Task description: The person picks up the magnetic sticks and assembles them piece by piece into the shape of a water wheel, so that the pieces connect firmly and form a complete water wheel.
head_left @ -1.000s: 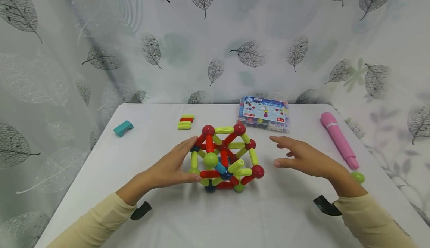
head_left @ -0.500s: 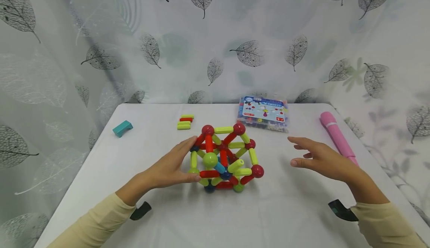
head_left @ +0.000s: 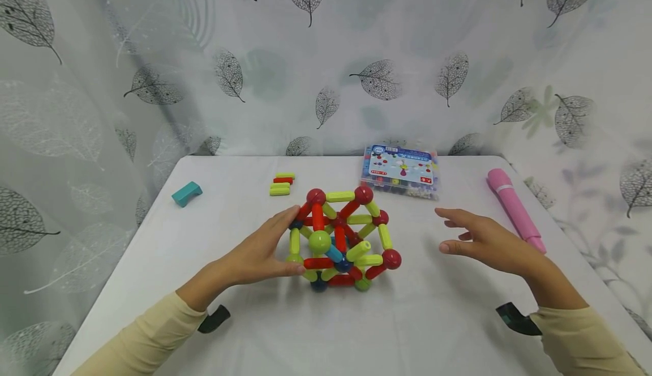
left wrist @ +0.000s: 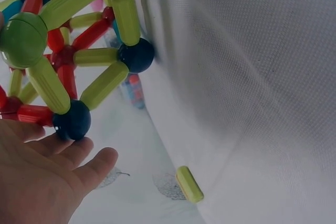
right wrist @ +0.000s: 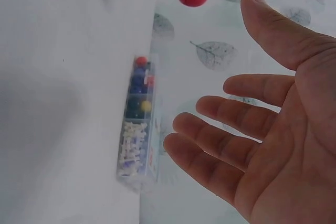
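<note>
A ball-and-rod construction toy (head_left: 339, 239) stands on the table, built of red, green and dark blue balls joined by red, yellow-green and blue rods. My left hand (head_left: 257, 257) rests against its left side, thumb in front and fingers further back. Seen from the left wrist, those fingers are extended, and they touch a dark blue ball (left wrist: 72, 120). My right hand (head_left: 484, 243) hovers to the right of the toy, apart from it. Its palm and loosely spread fingers show in the right wrist view, with nothing in them.
Behind the toy lie several loose rods (head_left: 280, 191) and a clear compartment box (head_left: 401, 166) with a printed label. A teal block (head_left: 187, 193) sits at the left, and a pink marker-like stick (head_left: 514, 209) lies near the right edge. A leaf-patterned curtain (head_left: 285, 70) hangs behind.
My right hand has moved right, further from the toy, and its forearm now hides a loose green ball near the right edge. My left hand and the toy stay put.
</note>
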Demonstrator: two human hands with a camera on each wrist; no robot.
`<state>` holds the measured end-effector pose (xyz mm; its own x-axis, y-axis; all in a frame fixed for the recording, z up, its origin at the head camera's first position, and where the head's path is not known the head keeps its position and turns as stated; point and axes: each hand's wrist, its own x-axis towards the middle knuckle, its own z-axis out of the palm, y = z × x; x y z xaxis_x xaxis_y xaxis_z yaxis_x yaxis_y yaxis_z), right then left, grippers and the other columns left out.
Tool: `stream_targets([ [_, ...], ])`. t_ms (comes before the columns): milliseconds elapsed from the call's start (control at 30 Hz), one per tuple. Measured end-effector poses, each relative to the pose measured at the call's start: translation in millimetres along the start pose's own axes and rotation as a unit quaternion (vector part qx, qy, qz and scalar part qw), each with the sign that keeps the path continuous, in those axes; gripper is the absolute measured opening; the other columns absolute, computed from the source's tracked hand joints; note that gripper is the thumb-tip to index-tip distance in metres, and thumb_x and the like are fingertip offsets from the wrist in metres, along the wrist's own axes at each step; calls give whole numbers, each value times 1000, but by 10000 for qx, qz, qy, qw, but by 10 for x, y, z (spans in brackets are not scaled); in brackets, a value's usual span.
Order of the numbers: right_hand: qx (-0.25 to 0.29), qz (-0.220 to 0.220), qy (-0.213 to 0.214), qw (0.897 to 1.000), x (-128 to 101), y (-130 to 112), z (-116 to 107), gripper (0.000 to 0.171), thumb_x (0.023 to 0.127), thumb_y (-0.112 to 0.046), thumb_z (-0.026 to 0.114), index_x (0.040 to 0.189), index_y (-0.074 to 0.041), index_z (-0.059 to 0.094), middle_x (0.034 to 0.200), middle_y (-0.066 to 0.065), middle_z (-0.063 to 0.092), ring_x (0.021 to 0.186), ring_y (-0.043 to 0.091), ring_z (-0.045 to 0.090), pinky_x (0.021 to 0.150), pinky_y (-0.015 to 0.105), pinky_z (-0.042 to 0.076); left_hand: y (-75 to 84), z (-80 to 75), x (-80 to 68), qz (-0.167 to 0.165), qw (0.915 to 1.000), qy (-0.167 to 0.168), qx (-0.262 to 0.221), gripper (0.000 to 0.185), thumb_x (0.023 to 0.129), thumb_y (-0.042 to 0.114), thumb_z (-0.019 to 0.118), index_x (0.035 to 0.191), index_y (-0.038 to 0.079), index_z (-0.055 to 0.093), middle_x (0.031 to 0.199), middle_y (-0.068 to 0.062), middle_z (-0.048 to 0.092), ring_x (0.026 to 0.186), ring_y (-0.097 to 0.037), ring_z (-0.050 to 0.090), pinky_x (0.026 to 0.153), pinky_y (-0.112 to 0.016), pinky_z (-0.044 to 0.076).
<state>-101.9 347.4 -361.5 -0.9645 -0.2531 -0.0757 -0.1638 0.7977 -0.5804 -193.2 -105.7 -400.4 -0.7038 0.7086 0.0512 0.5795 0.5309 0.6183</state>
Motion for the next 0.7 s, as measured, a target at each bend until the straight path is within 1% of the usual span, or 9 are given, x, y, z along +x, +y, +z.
stream_targets([
  [267, 60, -19, -141, 9999, 34, -13, 26, 75, 94, -35, 73, 156, -8, 39, 147, 24, 52, 123, 46, 59, 88, 56, 57, -4, -2, -4, 18, 10000, -20, -19, 111, 82, 56, 80, 164, 14, 18, 168, -4, 23, 153, -27, 26, 115, -53, 38],
  [433, 62, -19, -143, 9999, 49, -13, 35, 75, 94, -35, 73, 156, -8, 40, 146, 25, 53, 122, 47, 60, 88, 56, 57, -3, -5, -2, 11, 10000, -19, -34, 111, 81, 56, 80, 164, 15, 18, 168, -4, 23, 153, -28, 26, 115, -54, 39],
  [600, -21, 53, -69, 10000, 13, 12, -2, 75, 94, -37, 73, 155, -8, 40, 146, 24, 53, 124, 46, 58, 90, 58, 56, -3, -8, -3, -18, 10000, -17, -42, 111, 81, 56, 80, 164, 16, 18, 168, -3, 23, 153, -27, 26, 114, -54, 39],
  [633, -76, 89, -6, 9999, -10, 29, -24, 75, 94, -38, 73, 155, -8, 41, 146, 23, 53, 125, 46, 58, 90, 56, 56, -2, -8, -3, -19, 10000, -20, -46, 111, 82, 56, 80, 164, 16, 18, 168, -3, 23, 153, -27, 26, 114, -54, 39],
  [700, -135, 195, 127, 9996, -74, 83, -93, 74, 94, -38, 73, 155, -9, 41, 145, 23, 55, 124, 46, 59, 90, 48, 57, 1, -9, -4, -23, 10000, -24, -52, 111, 82, 56, 80, 164, 16, 18, 169, -3, 23, 153, -28, 26, 114, -54, 39],
])
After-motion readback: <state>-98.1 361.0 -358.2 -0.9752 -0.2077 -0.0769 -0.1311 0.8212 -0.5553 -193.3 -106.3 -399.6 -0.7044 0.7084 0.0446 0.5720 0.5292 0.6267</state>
